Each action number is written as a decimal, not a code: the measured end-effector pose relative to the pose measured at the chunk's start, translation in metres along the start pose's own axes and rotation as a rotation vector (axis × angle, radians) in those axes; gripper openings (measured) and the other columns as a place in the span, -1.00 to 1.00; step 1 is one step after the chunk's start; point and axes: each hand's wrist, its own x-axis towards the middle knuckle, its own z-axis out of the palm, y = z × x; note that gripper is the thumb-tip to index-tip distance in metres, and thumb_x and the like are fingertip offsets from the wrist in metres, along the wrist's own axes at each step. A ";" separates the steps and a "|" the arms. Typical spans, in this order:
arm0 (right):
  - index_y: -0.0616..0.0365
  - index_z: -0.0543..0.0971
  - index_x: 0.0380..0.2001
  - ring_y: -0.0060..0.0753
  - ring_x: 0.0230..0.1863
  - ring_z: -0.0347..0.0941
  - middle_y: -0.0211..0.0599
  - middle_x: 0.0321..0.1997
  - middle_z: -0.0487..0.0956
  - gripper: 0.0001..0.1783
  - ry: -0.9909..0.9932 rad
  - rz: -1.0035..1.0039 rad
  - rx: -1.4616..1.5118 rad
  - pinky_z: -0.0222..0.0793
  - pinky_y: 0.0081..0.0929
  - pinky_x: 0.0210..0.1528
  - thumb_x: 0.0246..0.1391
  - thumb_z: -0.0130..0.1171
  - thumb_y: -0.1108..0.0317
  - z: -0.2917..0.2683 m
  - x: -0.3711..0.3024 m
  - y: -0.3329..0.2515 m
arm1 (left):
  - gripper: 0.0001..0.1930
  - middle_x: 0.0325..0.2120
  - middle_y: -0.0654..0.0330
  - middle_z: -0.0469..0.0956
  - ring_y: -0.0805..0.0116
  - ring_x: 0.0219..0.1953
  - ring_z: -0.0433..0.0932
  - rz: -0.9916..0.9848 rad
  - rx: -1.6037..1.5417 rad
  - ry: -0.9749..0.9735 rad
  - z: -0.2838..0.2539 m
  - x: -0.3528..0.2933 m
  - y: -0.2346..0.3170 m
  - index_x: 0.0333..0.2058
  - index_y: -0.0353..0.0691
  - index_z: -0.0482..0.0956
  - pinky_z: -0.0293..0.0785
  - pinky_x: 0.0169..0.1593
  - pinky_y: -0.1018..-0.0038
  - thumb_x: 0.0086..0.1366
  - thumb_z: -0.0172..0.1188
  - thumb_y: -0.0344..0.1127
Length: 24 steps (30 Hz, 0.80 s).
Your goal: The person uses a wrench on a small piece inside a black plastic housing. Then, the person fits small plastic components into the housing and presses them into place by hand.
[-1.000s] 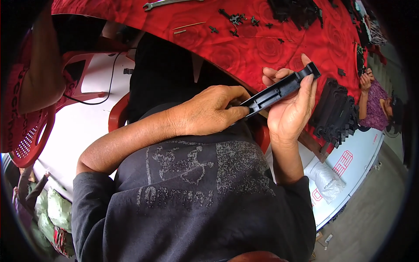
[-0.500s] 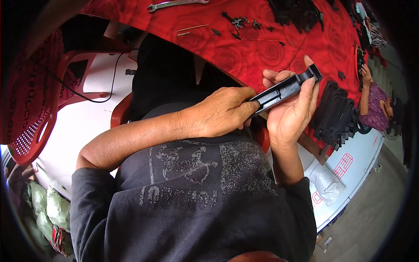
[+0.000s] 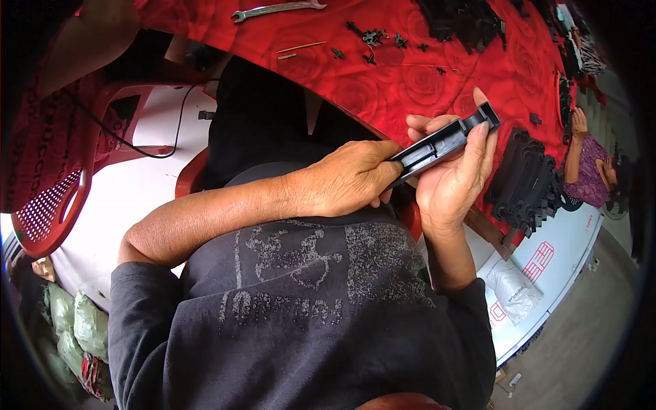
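A long, narrow black plastic part (image 3: 439, 147), hollow like a channel and with a curved notch at its far end, slants up to the right above my lap. My left hand (image 3: 355, 176) is closed on its near end, the thumb lying along the top. Around the far end, my right hand (image 3: 456, 171) grips it, the thumb against the side and the fingers behind. The fingertips under the part are partly hidden. Beside my right hand, a stack of similar long black parts (image 3: 523, 181) lies at the edge of the red-covered table (image 3: 355, 82).
Small black plastic pieces (image 3: 372, 37), a wrench (image 3: 277, 9) and a thin wooden stick (image 3: 301, 46) lie on the table. More black parts (image 3: 465, 24) are heaped farther back. A red plastic chair (image 3: 85, 184) stands at left. Another person (image 3: 589, 164) sits at far right.
The black part and both hands have barely shifted, the far end dipping slightly to the left. At the upper left, another person's arm has come farther into view.
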 end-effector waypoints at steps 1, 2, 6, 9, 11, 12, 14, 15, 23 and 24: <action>0.08 0.14 0.42 -0.04 -0.28 0.67 -0.11 -0.34 0.58 -0.42 0.000 -0.001 0.001 0.68 -0.15 -0.14 0.53 -0.24 -0.01 0.001 0.000 0.000 | -0.68 -0.49 0.05 0.61 0.28 -0.43 0.67 0.006 -0.014 -0.009 -0.001 0.000 -0.001 -0.19 -0.45 0.51 0.64 -0.25 0.32 0.49 -0.11 -0.27; 0.07 0.14 0.42 -0.04 -0.29 0.67 -0.12 -0.34 0.58 -0.42 -0.005 0.011 0.004 0.67 -0.15 -0.14 0.54 -0.25 -0.01 0.002 -0.001 0.000 | -0.67 -0.48 0.06 0.61 0.30 -0.42 0.67 0.012 -0.027 -0.019 -0.001 0.000 -0.002 -0.15 -0.45 0.51 0.65 -0.24 0.34 0.50 -0.11 -0.26; 0.17 0.13 0.44 -0.05 -0.22 0.65 -0.15 -0.33 0.58 -0.37 -0.039 0.022 0.017 0.62 -0.22 -0.14 0.52 -0.21 0.00 0.002 -0.001 0.000 | -0.67 -0.46 0.07 0.62 0.31 -0.41 0.67 -0.018 -0.046 -0.010 -0.001 -0.001 -0.004 -0.10 -0.44 0.50 0.66 -0.24 0.36 0.52 -0.11 -0.25; 0.17 0.15 0.43 -0.06 -0.21 0.65 -0.15 -0.31 0.58 -0.38 -0.009 0.061 0.052 0.62 -0.21 -0.12 0.52 -0.21 0.01 0.002 0.001 0.004 | -0.68 -0.45 0.09 0.63 0.34 -0.40 0.68 -0.006 -0.001 -0.018 -0.004 0.001 -0.005 -0.10 -0.42 0.51 0.65 -0.25 0.37 0.51 -0.11 -0.25; 0.17 0.18 0.42 -0.06 -0.20 0.64 -0.15 -0.30 0.59 -0.39 -0.012 0.045 0.052 0.61 -0.22 -0.12 0.52 -0.20 0.00 0.000 0.005 0.006 | -0.67 -0.45 0.00 0.64 0.22 -0.40 0.69 0.002 0.027 0.007 -0.006 0.002 -0.001 -0.11 -0.41 0.52 0.63 -0.25 0.31 0.52 -0.04 -0.19; 0.17 0.20 0.41 -0.07 -0.19 0.64 -0.15 -0.29 0.59 -0.40 -0.007 0.029 0.047 0.61 -0.23 -0.12 0.52 -0.20 0.00 -0.003 0.008 0.008 | -0.67 -0.45 0.00 0.64 0.22 -0.40 0.69 0.001 0.027 0.000 -0.009 0.002 0.007 -0.11 -0.41 0.52 0.63 -0.25 0.31 0.52 -0.04 -0.19; 0.17 0.27 0.37 -0.07 -0.18 0.65 -0.16 -0.28 0.60 -0.41 0.021 0.007 0.064 0.60 -0.26 -0.12 0.51 -0.19 -0.01 -0.013 0.019 0.012 | -0.70 -0.35 0.17 0.60 0.45 -0.26 0.57 0.093 0.386 0.173 -0.020 -0.001 0.027 -0.08 -0.39 0.54 0.53 -0.14 0.45 0.55 0.05 -0.20; 0.11 0.26 0.35 -0.04 -0.22 0.67 -0.12 -0.31 0.61 -0.43 0.054 -0.007 0.044 0.64 -0.24 -0.21 0.52 -0.20 -0.06 -0.017 0.026 0.014 | -0.73 -0.34 0.15 0.60 0.44 -0.23 0.58 0.227 0.451 0.286 -0.029 0.003 0.026 -0.07 -0.37 0.55 0.53 -0.13 0.45 0.52 0.09 -0.23; 0.17 0.41 0.18 -0.02 -0.26 0.69 -0.17 -0.34 0.63 -0.49 0.078 0.049 0.112 0.63 -0.28 -0.28 0.51 -0.14 -0.05 -0.032 0.045 0.038 | -0.81 -0.21 -0.05 0.51 -0.12 -0.08 0.49 0.436 1.278 0.947 -0.142 0.016 0.039 -0.20 -0.33 0.56 0.45 0.00 0.12 0.22 0.29 -0.44; 0.17 0.41 0.18 -0.02 -0.26 0.69 -0.17 -0.34 0.63 -0.49 0.078 0.052 0.113 0.63 -0.28 -0.28 0.51 -0.14 -0.05 -0.031 0.045 0.040 | -0.81 -0.21 -0.05 0.51 -0.12 -0.08 0.49 0.433 1.279 0.947 -0.145 0.015 0.039 -0.20 -0.33 0.56 0.45 0.00 0.12 0.22 0.29 -0.44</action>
